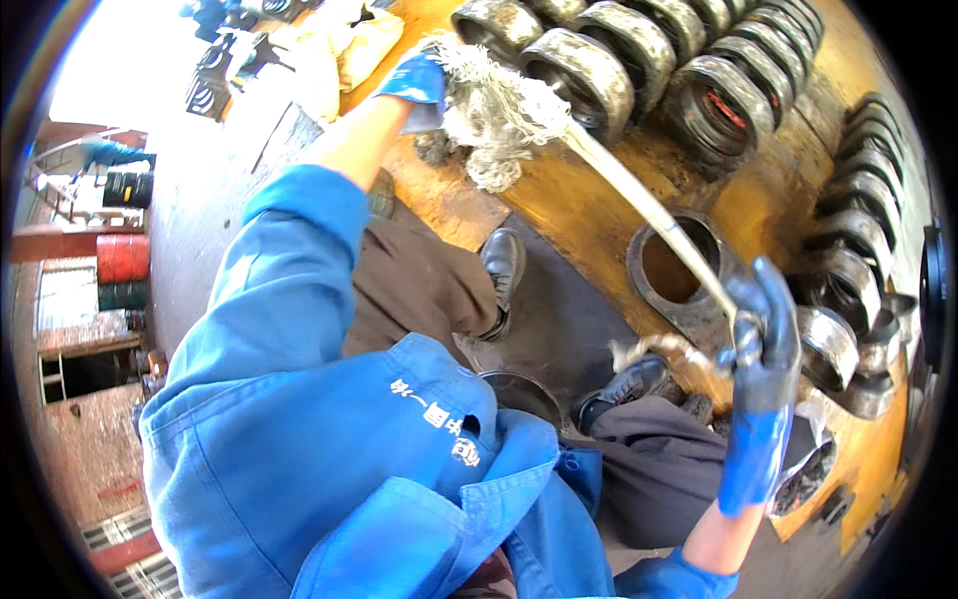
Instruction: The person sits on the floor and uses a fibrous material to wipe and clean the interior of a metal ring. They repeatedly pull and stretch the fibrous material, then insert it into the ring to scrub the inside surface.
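Note:
A bundle of off-white cotton yarn point(504, 115) hangs frayed and tangled at the upper middle. My left hand point(414, 85), in a blue glove, is closed on the bundle's far left end; the yarn partly hides its fingers. From the bundle a twisted length runs taut down to the right. My right hand point(763, 334), in a dark-palmed blue glove, grips its lower end, and a loose tail sticks out to the left of the fist. Beneath the stretched yarn lies a metal piece with a round hole point(644, 275), on the yellowish-brown surface.
Rows of thick metal rings point(594, 75) stand along the far side, with another row point(863, 210) at the right. A pale yellow cloth or sack point(364, 45) lies at the far left. My shoes point(502, 265) rest on dark flooring. Red drums point(122, 258) stand at the left.

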The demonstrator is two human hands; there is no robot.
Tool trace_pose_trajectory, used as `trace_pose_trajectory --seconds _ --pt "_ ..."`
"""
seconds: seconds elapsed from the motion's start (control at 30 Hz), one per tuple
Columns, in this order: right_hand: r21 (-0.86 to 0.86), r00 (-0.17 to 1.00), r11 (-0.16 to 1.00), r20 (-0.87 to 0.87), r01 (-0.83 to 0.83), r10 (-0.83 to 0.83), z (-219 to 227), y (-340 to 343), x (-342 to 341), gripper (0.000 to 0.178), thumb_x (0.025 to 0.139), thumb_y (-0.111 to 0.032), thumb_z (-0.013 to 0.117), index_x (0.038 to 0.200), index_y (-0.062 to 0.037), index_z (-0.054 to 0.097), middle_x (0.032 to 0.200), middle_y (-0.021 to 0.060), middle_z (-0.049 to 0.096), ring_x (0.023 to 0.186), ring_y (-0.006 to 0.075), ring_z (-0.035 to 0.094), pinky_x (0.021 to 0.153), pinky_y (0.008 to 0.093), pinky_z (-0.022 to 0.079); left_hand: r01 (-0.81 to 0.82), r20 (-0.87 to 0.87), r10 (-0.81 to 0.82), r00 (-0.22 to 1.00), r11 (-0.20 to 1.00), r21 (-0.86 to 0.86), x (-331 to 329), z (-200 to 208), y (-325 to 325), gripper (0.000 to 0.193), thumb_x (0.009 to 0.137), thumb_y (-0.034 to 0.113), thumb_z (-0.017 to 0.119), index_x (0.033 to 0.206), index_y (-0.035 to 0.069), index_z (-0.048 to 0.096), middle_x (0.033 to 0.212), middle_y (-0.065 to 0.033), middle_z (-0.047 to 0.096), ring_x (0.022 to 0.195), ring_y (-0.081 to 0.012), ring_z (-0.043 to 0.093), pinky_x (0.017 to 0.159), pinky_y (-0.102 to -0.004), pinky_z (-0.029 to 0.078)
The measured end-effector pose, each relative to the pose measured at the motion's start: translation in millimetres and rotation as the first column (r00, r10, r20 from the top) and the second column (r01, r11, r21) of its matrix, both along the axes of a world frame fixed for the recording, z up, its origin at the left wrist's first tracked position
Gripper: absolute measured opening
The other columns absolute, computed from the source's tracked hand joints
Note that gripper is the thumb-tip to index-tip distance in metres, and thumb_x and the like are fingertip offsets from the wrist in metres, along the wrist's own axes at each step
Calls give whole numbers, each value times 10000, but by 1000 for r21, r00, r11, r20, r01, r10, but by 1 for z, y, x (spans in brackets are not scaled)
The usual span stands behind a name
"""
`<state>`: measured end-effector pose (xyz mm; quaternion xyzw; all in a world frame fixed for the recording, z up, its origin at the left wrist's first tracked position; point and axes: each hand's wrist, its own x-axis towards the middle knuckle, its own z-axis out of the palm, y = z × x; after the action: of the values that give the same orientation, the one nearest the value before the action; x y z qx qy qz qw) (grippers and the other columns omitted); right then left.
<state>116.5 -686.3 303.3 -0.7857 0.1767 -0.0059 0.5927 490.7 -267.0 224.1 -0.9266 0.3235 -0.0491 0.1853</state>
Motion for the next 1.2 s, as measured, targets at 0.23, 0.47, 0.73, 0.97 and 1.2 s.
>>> trace_pose_trajectory --seconds 0.23,0.47,0.73,0.97,1.2 --pt "-675 805 635 -577 -375 -139 -41 -35 68 563 947 -268 587 1467 -132 423 1335 229 566 1153 379 607 937 453 501 99 -77 -153 985 876 -472 -63 87 -23 193 820 -51 513 981 5 605 935 -219 622 929 -377 624 766 -420 504" --pt "-68 936 939 -84 336 -341 -99 -97 103 372 942 -33 500 1281 -133 616 931 162 720 778 248 705 649 328 554 85 -235 -140 962 969 -232 -73 68 -35 265 825 10 612 1087 41 629 1004 -136 652 921 -281 637 714 -338 489" --pt "819 822 565 253 99 -510 -72 -35 149 283 968 -46 509 1221 43 598 1033 253 684 879 322 695 798 406 593 -777 -947 -138 289 545 -316 -73 51 -46 761 831 295 743 1485 96 408 1414 -42 508 1224 -170 486 942 -320 396" --pt "803 762 561 488 -202 -425 -66 -24 152 319 953 -58 549 1249 58 576 1097 273 664 923 343 693 819 449 589 -823 -930 -15 366 461 -332 -60 74 -47 630 849 299 747 1391 72 519 1250 -16 634 1074 -109 575 840 -293 469" --pt "852 771 486 438 -193 -462 -50 -44 136 363 956 -69 549 1302 42 536 1154 260 652 935 313 692 816 432 576 -727 -780 -7 625 357 -586 -65 90 -60 341 919 62 589 1259 32 604 853 -5 643 652 -62 602 525 -237 443"
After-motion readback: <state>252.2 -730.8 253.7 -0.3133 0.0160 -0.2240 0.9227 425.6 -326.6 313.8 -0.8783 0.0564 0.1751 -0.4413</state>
